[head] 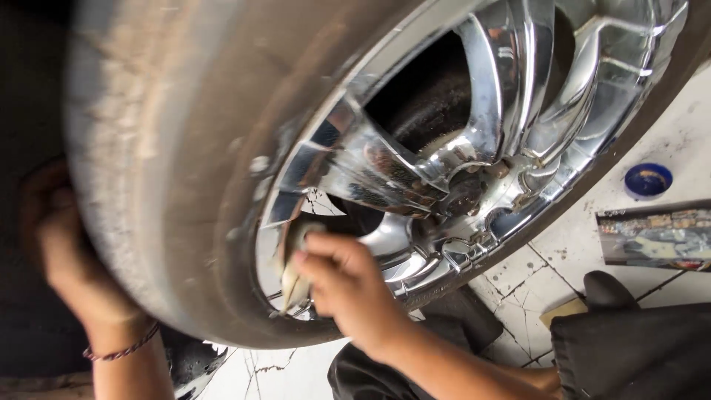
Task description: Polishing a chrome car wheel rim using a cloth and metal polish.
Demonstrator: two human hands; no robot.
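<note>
A big car wheel fills the view: a dusty tyre around a shiny chrome rim with broad spokes and lug nuts at the hub. My right hand presses a small pale cloth against the lower inner edge of the rim. My left hand reaches behind the tyre's left side and rests on its tread; the fingers are partly hidden and blurred. A thin bracelet circles the left wrist.
Cracked white floor tiles lie below the wheel. A small blue lid or tin and a printed flat sheet lie on the floor at right. Dark trousered knees are at the bottom right.
</note>
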